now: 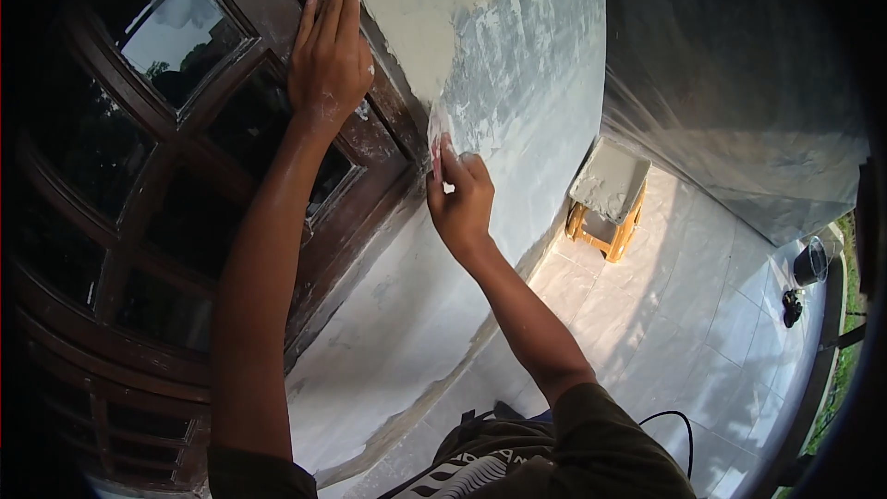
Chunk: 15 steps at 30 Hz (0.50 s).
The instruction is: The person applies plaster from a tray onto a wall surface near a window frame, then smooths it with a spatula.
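The scraper [438, 133] sits just left of centre, its pale blade flat against the wall [545, 120] beside the dark window frame [374, 134]. The right hand [459, 199] is curled tight round the handle, forefinger laid along the back of the blade. At ten o'clock from it the left hand [330, 51] lies spread flat on the frame, fingers straight and together, gripping nothing. From one to three o'clock of the blade there is a streaky grey skim, patchy at its upper edge; at twelve o'clock the wall is bare cream. So I'd judge it partly coated, with the top band and the strip by the frame left. Out at three o'clock a tray [610, 176] of grey paste rests on a yellow stool [605, 233] on the tiled floor [684, 314].
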Tool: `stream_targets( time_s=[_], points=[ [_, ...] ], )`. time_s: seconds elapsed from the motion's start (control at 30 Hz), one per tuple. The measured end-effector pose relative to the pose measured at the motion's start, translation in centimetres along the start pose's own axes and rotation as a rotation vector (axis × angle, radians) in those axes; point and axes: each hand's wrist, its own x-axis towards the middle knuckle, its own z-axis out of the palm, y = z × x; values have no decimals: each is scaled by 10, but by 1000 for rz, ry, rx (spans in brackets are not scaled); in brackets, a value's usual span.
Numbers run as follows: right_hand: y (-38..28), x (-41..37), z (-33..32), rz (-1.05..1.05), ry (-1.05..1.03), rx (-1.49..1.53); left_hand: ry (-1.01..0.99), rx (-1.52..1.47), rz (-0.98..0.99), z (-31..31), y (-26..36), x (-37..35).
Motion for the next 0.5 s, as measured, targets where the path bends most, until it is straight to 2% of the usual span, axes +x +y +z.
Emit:
stream_targets(
  time_s=[0.07, 0.13, 0.17, 0.3, 0.33, 0.37, 0.4, 0.5],
  points=[
    [9, 51, 4, -41, 149, -79, 4, 10, 7, 0, 0, 0],
    [17, 80, 16, -47, 170, -86, 12, 19, 10, 1, 0, 0],
    [17, 86, 22, -60, 118, -171, 16, 19, 13, 2, -1, 0],
    [6, 34, 35, -123, 20, -278, 13, 16, 0, 0, 1, 0],
    [4, 7, 33, -107, -34, -285, 14, 17, -4, 0, 1, -1],
    [-11, -10, 19, -2, -188, -219, 15, 21, 1, 2, 0, -1],
    [-13, -23, 15, -43, -118, -111, 17, 25, 6, 2, -1, -1],
    [-12, 14, 4, -23, 6, -60, -2, 11, -7, -1, 2, 0]
  ],
)
